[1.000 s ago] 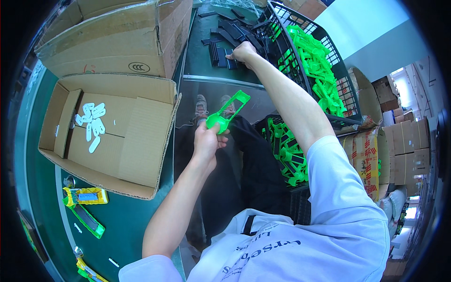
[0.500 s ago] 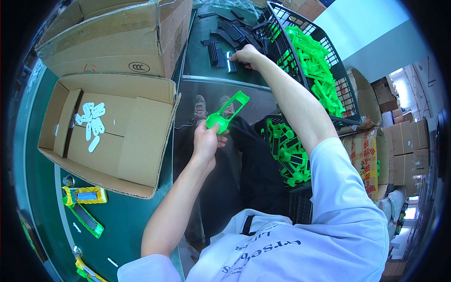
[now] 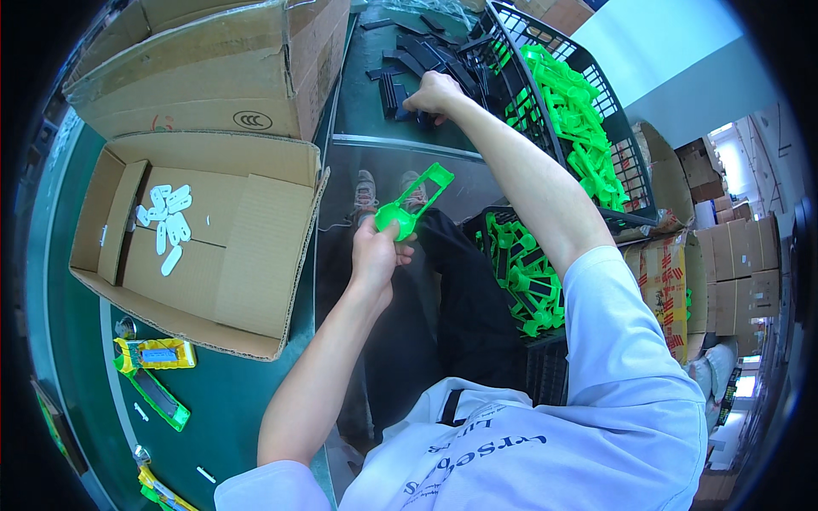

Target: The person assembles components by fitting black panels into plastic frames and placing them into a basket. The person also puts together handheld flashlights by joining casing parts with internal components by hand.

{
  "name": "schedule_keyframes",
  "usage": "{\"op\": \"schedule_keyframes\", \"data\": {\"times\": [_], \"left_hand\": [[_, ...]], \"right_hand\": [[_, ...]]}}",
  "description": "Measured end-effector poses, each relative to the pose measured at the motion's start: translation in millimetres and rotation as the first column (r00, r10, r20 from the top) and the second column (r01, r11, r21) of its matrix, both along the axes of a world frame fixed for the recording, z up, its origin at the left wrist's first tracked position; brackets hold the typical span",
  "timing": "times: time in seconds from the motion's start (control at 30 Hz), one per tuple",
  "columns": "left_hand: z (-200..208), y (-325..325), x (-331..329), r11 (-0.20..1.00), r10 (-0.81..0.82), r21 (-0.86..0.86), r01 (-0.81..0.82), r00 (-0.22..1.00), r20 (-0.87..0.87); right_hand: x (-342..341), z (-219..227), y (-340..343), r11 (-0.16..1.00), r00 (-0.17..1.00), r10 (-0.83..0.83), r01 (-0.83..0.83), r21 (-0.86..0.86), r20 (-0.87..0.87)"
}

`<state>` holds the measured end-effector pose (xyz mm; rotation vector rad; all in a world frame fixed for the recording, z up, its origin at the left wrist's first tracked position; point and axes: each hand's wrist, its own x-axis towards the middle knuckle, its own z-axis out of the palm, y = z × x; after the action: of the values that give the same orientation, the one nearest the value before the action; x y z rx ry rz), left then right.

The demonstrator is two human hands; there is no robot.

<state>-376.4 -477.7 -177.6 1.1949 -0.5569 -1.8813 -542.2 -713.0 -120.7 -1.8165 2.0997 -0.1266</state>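
Observation:
My left hand (image 3: 375, 255) grips a bright green plastic part (image 3: 397, 220) by its round cup-shaped end. From that end an open rectangular frame sticks out toward the upper right. My right hand (image 3: 436, 94) reaches to the far table, its fingers bent down round a flat black plastic strip (image 3: 403, 100). The hand covers much of that strip. Just left of it, several black strips (image 3: 388, 95) stand side by side. Behind the hand lies a loose heap of black strips (image 3: 417, 56).
A black crate (image 3: 558, 145) heaped with green parts stands right of the far table. Below it, another crate holds green parts with black strips (image 3: 530, 285). At left, an open cardboard box (image 3: 256, 281) contains white oval pieces (image 3: 175, 226). Yellow-and-green items (image 3: 158, 353) lie nearby.
My right hand has shifted slightly toward me and left, with its fingers now curled over the black strip that it was touching. My left hand keeps the green part in the same place.

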Motion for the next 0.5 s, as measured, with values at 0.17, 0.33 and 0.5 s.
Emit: {"op": "schedule_keyframes", "data": {"times": [0.17,0.33,0.5], "left_hand": [[-0.2,-1.4,1.1,1.000,0.003,-0.007,-0.003,1.000,-0.004],[2.1,-1.0,-0.8,1.000,-0.004,-0.014,0.004,1.000,-0.008],[-1.1,-0.3,-1.5,1.000,-0.003,-0.009,0.003,1.000,0.000]], "right_hand": [[-3.5,-1.8,-6.1,0.997,0.994,-0.053,0.047,0.059,0.100],[-22.0,-15.8,-15.0,0.999,0.993,-0.033,0.034,-0.010,0.115],[-34.5,-11.4,-7.9,0.972,0.956,-0.169,0.202,-0.122,0.240]]}}
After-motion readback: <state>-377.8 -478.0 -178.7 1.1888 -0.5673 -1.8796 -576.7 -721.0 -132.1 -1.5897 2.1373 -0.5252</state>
